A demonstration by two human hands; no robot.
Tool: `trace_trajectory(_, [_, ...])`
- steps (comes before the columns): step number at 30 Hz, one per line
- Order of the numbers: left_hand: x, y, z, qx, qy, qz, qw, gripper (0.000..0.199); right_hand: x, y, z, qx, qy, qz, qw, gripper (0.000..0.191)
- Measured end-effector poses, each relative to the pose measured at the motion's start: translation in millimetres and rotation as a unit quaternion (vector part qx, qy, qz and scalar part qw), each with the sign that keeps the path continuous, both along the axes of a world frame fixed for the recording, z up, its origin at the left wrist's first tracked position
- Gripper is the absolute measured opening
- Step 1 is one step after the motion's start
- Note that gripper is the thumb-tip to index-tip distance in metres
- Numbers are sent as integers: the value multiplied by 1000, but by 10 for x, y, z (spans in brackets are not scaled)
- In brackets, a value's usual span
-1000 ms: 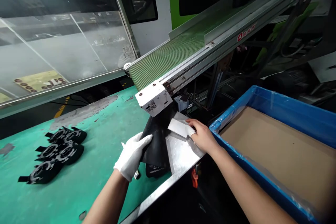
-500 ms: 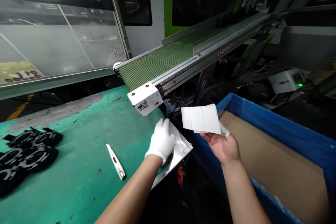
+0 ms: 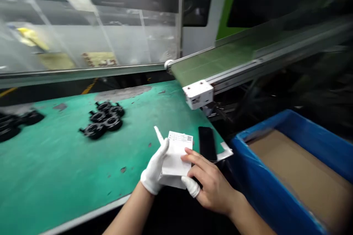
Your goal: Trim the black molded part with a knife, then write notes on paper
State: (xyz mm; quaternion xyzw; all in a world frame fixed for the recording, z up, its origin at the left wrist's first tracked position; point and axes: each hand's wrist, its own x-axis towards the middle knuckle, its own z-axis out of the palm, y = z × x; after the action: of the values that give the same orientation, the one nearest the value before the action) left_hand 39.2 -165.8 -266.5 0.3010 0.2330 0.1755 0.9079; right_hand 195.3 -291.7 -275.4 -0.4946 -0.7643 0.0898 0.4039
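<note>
My left hand [image 3: 154,169], in a white glove, grips a folded stack of white paper labels [image 3: 176,158] at its left edge. Printed lines and a square code show on the top label. My right hand [image 3: 211,181], bare but for a white cover on the thumb, has its fingertips on the labels' right side and its thumb at the lower edge. Just beyond my left hand lies a utility knife [image 3: 158,134], partly hidden by the glove. To the right of the labels, a black phone [image 3: 207,143] rests near the table corner.
Several round black parts [image 3: 103,119] stand clustered on the green table [image 3: 132,125], with more black parts [image 3: 16,123] at its left. A conveyor [image 3: 212,64] slopes down to the table's far right corner. Right of the table is a blue bin [image 3: 239,154] with cardboard inside.
The view has swung left. My left hand has left the table corner, where the phone now shows, and taken hold of the labels. My right hand has brought them over the table's near edge.
</note>
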Motion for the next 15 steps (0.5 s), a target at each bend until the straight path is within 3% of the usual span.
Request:
trace_trajectory(4, [-720,-177,-137,-131,-102,81,983,69,-574,188,-164,-5,26,110,994,15])
trace_trajectory(8, [-1314,-189,-181,-133,-185,201,953,57,-1186,278,-281,31,127,144,981,35])
trace_trajectory(11, [-1726,-122,-163,-86,-181,278,940,55,-1785,246,-361,47,241,121,962,51])
trace_trajectory(15, [-2151,-8,-152,-41,-176,358,916,56,-2514,121,-399,-35,423,24,905,51])
